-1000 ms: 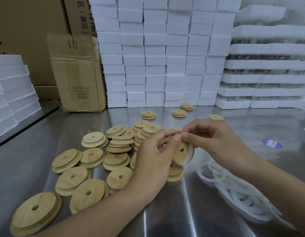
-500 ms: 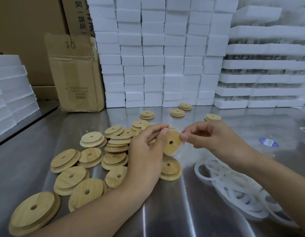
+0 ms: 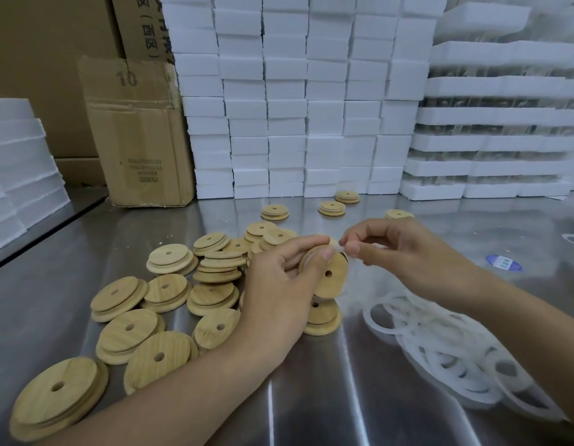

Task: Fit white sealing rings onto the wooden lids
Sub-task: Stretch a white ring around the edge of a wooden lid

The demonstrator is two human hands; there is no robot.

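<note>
- Your left hand (image 3: 279, 284) grips the round wooden lid with a centre hole (image 3: 330, 281) by its rim. It is held up off the shiny steel surface (image 3: 311, 397) and stood nearly on edge, its flat face turned towards you and a little to the right.
- Your right hand (image 3: 405, 255) pinches the translucent white sealing ring (image 3: 336, 246) between thumb and forefinger, right at the lid's top edge.
- The move to come turns on this: the ring lies around the lid's rim, and the stretch you hold sits just above and to the right of your left thumb. The 2 hands almost touch there.
- The lid's disc plane runs roughly top to bottom, so the ring has to be worked around the rim from the top downwards.
- Only the top part and a faint right-hand stretch of the ring show. Whether the lower part is already seated is hidden behind the lid and your left fingers (image 3: 324, 252).
- The right hand is nearer the loose stretch, and the left serves best as a clamp and pivot.
- 1 wooden lid lying flat (image 3: 322, 317) rests directly below the held one.
- The spread of bare wooden lids (image 3: 169, 291) lies to your left, and the heap of loose white rings (image 3: 440, 349) to your right under the right forearm.
</note>
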